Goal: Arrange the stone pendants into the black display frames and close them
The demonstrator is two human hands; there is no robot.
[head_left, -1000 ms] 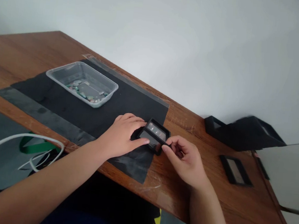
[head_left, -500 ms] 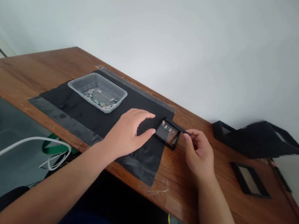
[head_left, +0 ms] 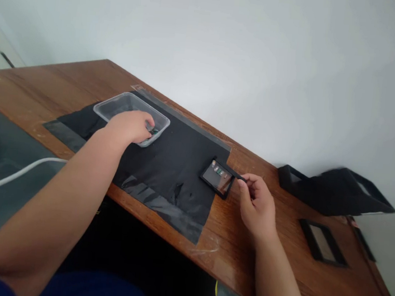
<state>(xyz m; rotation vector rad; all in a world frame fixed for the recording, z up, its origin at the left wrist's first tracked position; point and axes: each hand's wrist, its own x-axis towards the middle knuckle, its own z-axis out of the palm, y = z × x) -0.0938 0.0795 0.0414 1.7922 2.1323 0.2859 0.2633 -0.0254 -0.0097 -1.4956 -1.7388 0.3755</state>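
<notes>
My left hand [head_left: 131,125] reaches into a clear plastic container [head_left: 167,122], its thumb and forefinger curved with a gap between them. Small green and pale pieces [head_left: 154,131] lie by its fingertips; the other fingers are hidden. My right hand [head_left: 258,201] is closed on the end of a thin black strip [head_left: 236,173], which runs along the far edge of a small black frame [head_left: 221,194]. Whether strip and frame are joined, I cannot tell. A short row of small pale and green pieces [head_left: 219,171] shows inside the frame.
A black sheet [head_left: 168,164] is taped to the wooden table [head_left: 233,244]. At the right lie another black frame [head_left: 324,244] and a larger black holder [head_left: 333,191]. A white wall [head_left: 227,53] rises behind. A white cable [head_left: 16,177] hangs at the left.
My left hand has moved left from beside the small frame into the plastic container. My right hand stays at the black strip, and the view has shifted slightly.
</notes>
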